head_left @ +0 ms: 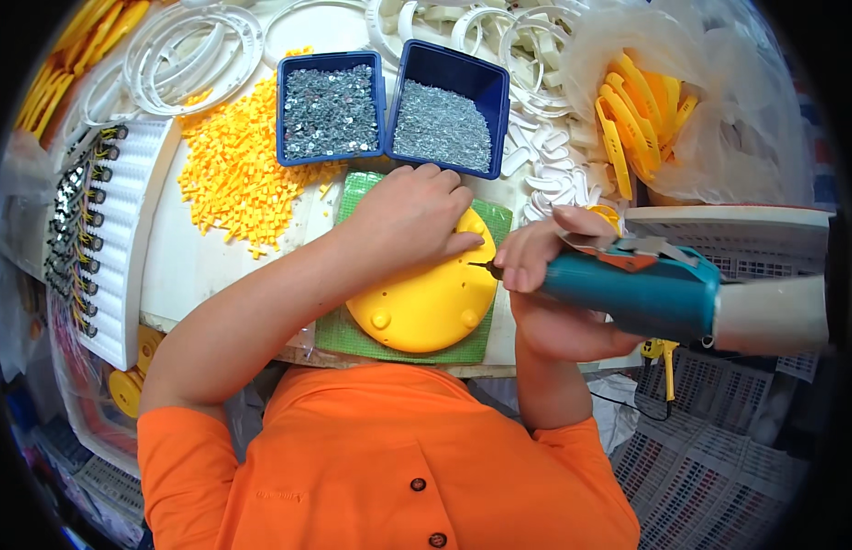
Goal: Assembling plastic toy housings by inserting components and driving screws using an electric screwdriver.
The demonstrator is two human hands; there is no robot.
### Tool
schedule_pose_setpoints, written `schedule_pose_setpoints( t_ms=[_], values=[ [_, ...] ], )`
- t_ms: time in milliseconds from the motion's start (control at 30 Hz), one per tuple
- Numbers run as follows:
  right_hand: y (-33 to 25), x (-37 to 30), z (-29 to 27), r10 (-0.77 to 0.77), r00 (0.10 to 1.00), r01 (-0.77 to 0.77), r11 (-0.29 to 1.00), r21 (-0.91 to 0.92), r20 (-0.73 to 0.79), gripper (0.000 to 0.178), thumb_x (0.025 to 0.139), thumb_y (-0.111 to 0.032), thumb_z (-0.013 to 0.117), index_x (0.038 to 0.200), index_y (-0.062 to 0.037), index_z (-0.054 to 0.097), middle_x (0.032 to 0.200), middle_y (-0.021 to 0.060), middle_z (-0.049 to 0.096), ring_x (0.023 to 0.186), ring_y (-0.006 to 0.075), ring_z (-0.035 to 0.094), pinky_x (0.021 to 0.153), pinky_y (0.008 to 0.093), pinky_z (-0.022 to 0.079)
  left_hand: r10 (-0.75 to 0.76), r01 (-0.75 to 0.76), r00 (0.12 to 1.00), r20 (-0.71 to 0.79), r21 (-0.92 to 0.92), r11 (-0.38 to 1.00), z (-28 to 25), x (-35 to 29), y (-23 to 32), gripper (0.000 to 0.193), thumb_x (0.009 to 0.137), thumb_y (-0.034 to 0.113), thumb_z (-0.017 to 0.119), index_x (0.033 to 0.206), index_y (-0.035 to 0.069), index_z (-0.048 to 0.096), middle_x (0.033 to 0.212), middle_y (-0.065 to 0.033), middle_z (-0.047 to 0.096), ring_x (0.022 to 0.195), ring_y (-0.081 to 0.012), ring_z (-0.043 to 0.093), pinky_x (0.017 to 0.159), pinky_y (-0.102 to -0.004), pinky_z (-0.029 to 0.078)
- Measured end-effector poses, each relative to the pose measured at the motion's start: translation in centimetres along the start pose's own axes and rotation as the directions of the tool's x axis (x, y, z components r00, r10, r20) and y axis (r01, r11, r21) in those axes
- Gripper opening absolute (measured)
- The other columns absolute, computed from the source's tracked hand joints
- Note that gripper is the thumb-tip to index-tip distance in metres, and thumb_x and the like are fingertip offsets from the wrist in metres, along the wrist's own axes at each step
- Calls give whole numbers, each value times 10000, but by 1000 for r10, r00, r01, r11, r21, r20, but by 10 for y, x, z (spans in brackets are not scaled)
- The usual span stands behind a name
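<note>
A round yellow plastic shell [412,316] with small knobs and holes lies on a green mat [332,339] in front of me. My left hand [412,211] is closed over its far side, with the thumb stretched across the top. My right hand [550,284] is wrapped around a teal power screwdriver [628,289], held roughly level. Its thin dark bit points left, with the tip at the shell's right part, close to a hole. Whether the bit touches the shell I cannot tell.
Beyond the mat stand a blue bin of small metal pieces [330,158] and a blue bin of screws [458,69]. Small yellow parts [233,174] are heaped left, beside a white foam tray [137,220] holding wired components. White parts [554,174] and a bag of yellow pieces [637,110] lie right.
</note>
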State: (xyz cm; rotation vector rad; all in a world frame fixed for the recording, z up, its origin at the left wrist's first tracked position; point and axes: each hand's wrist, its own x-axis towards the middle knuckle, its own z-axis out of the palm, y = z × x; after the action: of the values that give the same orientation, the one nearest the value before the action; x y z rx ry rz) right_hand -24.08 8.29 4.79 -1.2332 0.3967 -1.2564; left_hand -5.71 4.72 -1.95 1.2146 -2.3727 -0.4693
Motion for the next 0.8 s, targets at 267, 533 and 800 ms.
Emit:
schedule_pose_setpoints(
  t_ms=[267,533,800],
  values=[
    [-16,6,6,-49,999,49,999,-15,19,1018,876,-848,408,1392,22,516,775,91,613,696,217,585,733,384,474,255,-285,950,-181,-163,945,-21,-18,15,209,819,185,733,1008,106,692,1074,-34,661,1118,-244,590,989,-411,428],
    [-17,5,4,-33,998,32,999,11,47,998,868,-829,461,1384,25,517,788,91,619,726,226,595,757,389,475,218,-237,961,-171,-100,966,-4,-30,10,162,809,204,754,929,115,690,1047,-20,662,1053,-244,609,956,-424,435],
    [-16,4,7,-2,1000,2,999,47,9,999,861,-819,475,1376,35,521,804,105,633,736,233,602,766,395,475,214,-228,960,-183,-57,972,-3,-36,6,131,824,164,717,951,138,731,1051,-18,670,1049,-230,613,965,-414,432]
  ],
)
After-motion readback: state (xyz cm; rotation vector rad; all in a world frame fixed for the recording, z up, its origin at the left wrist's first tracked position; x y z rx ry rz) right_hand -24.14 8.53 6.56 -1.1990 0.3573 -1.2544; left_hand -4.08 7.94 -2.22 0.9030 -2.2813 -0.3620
